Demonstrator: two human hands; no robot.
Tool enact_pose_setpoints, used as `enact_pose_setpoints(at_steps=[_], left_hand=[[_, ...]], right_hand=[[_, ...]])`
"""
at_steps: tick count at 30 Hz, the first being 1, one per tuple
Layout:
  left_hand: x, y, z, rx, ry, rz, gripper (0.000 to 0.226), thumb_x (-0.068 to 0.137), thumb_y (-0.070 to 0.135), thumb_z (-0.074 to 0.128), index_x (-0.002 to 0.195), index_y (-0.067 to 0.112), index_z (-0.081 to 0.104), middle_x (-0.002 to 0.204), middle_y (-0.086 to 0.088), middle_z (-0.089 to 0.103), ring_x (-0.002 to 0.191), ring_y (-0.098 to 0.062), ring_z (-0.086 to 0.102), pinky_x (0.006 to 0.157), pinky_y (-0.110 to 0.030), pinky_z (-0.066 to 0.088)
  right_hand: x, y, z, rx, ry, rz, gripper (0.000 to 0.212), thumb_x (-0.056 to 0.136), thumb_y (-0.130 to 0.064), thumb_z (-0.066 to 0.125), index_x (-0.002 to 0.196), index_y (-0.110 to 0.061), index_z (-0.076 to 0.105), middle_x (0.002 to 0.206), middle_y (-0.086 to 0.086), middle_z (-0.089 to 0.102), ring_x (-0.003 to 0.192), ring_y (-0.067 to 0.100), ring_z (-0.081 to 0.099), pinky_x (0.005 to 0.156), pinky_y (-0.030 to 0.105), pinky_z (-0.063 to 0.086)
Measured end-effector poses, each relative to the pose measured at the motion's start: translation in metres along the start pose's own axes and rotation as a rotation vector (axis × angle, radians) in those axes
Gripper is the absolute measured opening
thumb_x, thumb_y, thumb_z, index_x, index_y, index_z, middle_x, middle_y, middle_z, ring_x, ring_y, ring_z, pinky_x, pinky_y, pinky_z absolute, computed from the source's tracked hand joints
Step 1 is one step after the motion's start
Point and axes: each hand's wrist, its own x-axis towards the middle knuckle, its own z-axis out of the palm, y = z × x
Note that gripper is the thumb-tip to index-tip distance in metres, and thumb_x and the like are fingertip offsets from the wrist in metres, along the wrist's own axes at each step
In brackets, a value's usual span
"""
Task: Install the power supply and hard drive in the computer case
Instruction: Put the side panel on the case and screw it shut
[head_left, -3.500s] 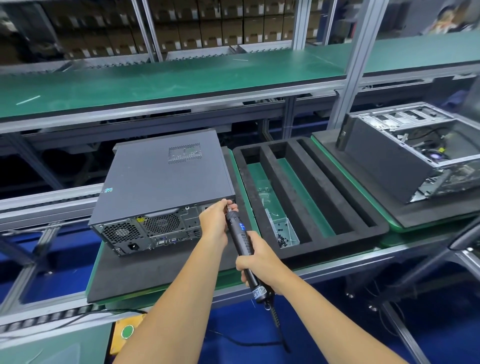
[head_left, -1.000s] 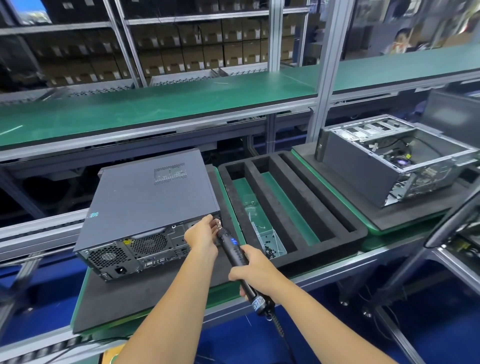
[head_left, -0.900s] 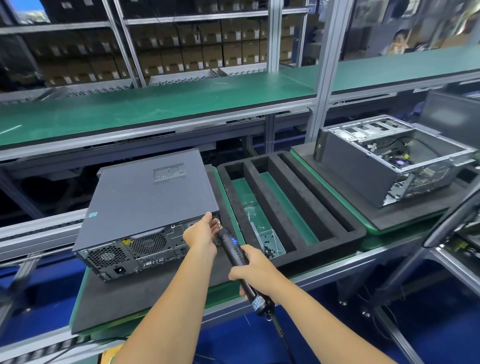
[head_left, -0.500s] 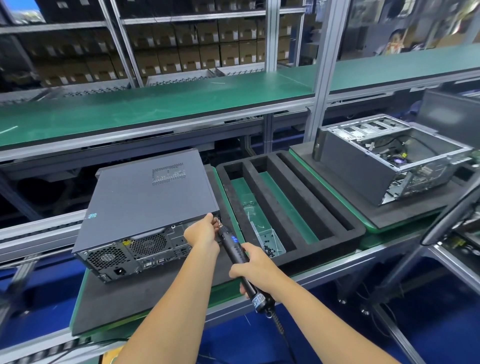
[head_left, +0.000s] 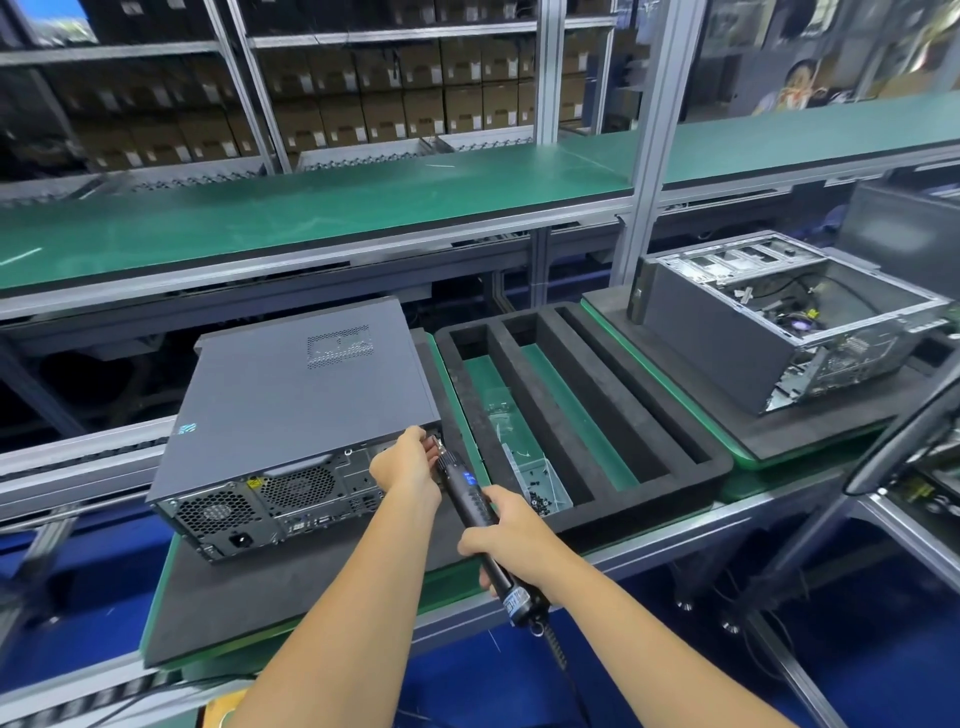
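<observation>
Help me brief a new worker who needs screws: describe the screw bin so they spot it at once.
Find the black foam tray with long slots, between the closed computer case and the open case. In its leftmost slot, at the near end, sits the clear plastic bin, the only container there, holding small dark screws.

Two bare forearms in from the bottom edge, no sleeves showing.

Left hand (head_left: 402, 462) and right hand (head_left: 511, 535) ungloved; wrists plain, without watch, band or ring; arms uncovered right down to the lower frame edge.
</observation>
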Motion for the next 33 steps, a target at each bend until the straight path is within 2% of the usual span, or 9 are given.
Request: enact_pose_setpoints(at_steps=[9, 12, 16, 22, 27, 29, 31, 33], left_hand=[[0.0023, -0.0009, -0.0016, -0.028, -0.017, -0.009, 0.013, 0.080, 0.000, 0.068, 0.070, 0.003, 0.059, 0.068, -0.008, 0.065, 0.054, -0.014, 0.062, 0.040, -0.019, 0.043], [0.0034, -0.0025, -0.0025, -0.044, -0.021, -0.010, 0.014, 0.079, 0.001, 0.072, 0.074, 0.002, 0.059, 0.072, -0.010, 0.067, 0.058, -0.016, 0.065, 0.045, -0.022, 0.049], [0.0020, -0.0054, 0.0007, -0.025, 0.010, 0.022, 0.021, 0.081, 0.000, 0.071, 0.065, 0.004, 0.057, 0.063, -0.008, 0.064, 0.054, -0.016, 0.061, 0.051, -0.026, 0.049], [-0.0047, -0.0059, 0.0025, 0.006, 0.053, 0.069, 0.021, 0.076, 0.001, 0.068, 0.058, 0.006, 0.059, 0.053, -0.002, 0.064, 0.047, -0.012, 0.060, 0.046, -0.019, 0.043], [-0.0043, -0.0029, 0.0049, 0.059, 0.062, 0.080, 0.016, 0.073, 0.002, 0.063, 0.059, 0.006, 0.056, 0.064, -0.008, 0.065, 0.058, -0.022, 0.060, 0.058, -0.028, 0.047], [-0.0032, -0.0041, 0.0040, 0.079, 0.061, 0.085, 0.018, 0.075, 0.004, 0.065, 0.060, 0.007, 0.055, 0.067, -0.009, 0.064, 0.058, -0.022, 0.057, 0.056, -0.026, 0.046], [-0.0023, -0.0060, 0.0022, 0.093, 0.038, 0.095, 0.024, 0.078, 0.004, 0.066, 0.057, 0.008, 0.054, 0.061, -0.006, 0.060, 0.052, -0.018, 0.052, 0.048, -0.021, 0.041], [-0.0011, -0.0068, 0.0017, 0.114, 0.035, 0.091, 0.027, 0.079, 0.004, 0.065, 0.056, 0.009, 0.052, 0.059, -0.004, 0.056, 0.051, -0.017, 0.047, 0.046, -0.021, 0.037]], right_hand=[[0.0024, -0.0006, -0.0008, 0.003, -0.009, -0.006, 0.045, 0.075, -0.016, 0.067, 0.115, -0.027, 0.048, 0.099, 0.012, 0.058, 0.056, 0.020, 0.060, 0.054, 0.034, 0.053], [0.0029, -0.0009, -0.0031, -0.001, -0.011, -0.010, 0.047, 0.076, -0.016, 0.067, 0.117, -0.026, 0.047, 0.099, 0.012, 0.058, 0.055, 0.020, 0.059, 0.053, 0.033, 0.053], [0.0029, -0.0006, -0.0047, 0.003, -0.016, -0.016, 0.044, 0.077, -0.016, 0.067, 0.115, -0.026, 0.048, 0.097, 0.011, 0.057, 0.053, 0.019, 0.059, 0.051, 0.031, 0.052], [0.0032, -0.0032, -0.0078, 0.014, -0.028, -0.022, 0.039, 0.077, -0.014, 0.066, 0.108, -0.029, 0.048, 0.093, 0.010, 0.056, 0.050, 0.017, 0.058, 0.047, 0.029, 0.051], [0.0025, -0.0045, -0.0073, 0.018, -0.027, -0.020, 0.036, 0.078, -0.013, 0.066, 0.103, -0.031, 0.048, 0.090, 0.009, 0.055, 0.048, 0.017, 0.057, 0.046, 0.028, 0.049], [0.0019, -0.0047, -0.0070, 0.015, -0.031, -0.022, 0.036, 0.077, -0.013, 0.067, 0.101, -0.032, 0.047, 0.092, 0.009, 0.056, 0.048, 0.017, 0.058, 0.046, 0.028, 0.050], [0.0011, -0.0043, -0.0067, 0.014, -0.034, -0.019, 0.040, 0.078, -0.014, 0.067, 0.106, -0.032, 0.046, 0.093, 0.010, 0.057, 0.049, 0.017, 0.058, 0.047, 0.028, 0.051], [0.0005, -0.0043, -0.0064, 0.010, -0.032, -0.018, 0.042, 0.077, -0.014, 0.067, 0.108, -0.033, 0.044, 0.095, 0.011, 0.058, 0.050, 0.017, 0.059, 0.047, 0.028, 0.051]])
